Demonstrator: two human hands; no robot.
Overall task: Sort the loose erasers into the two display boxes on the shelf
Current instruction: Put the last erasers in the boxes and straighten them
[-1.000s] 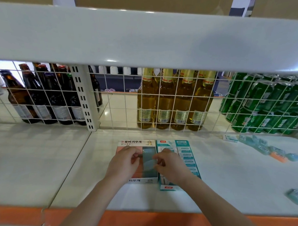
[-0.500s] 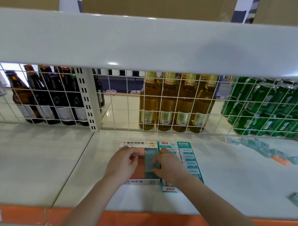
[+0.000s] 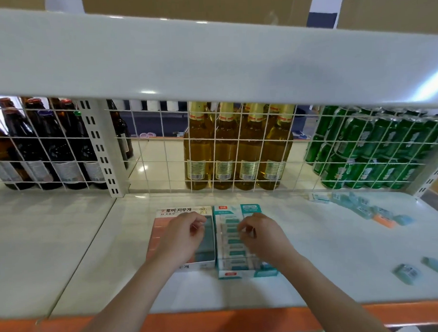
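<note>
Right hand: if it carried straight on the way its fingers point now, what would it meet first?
The right hand hovers over the teal display box, fingers curled toward the left and slightly down. It would probably meet that box's rows of erasers first; continuing left, the left hand. Depth is unclear.

You had a white shelf [image 3: 315, 249] with an orange front edge. Two display boxes sat on it side by side, touching: the pink-and-white box [image 3: 163, 227] left, the teal box [image 3: 251, 272] right. Loose erasers [image 3: 363, 208] lay strung along the back right; two more erasers [image 3: 406, 273] lay near the front right.
</note>
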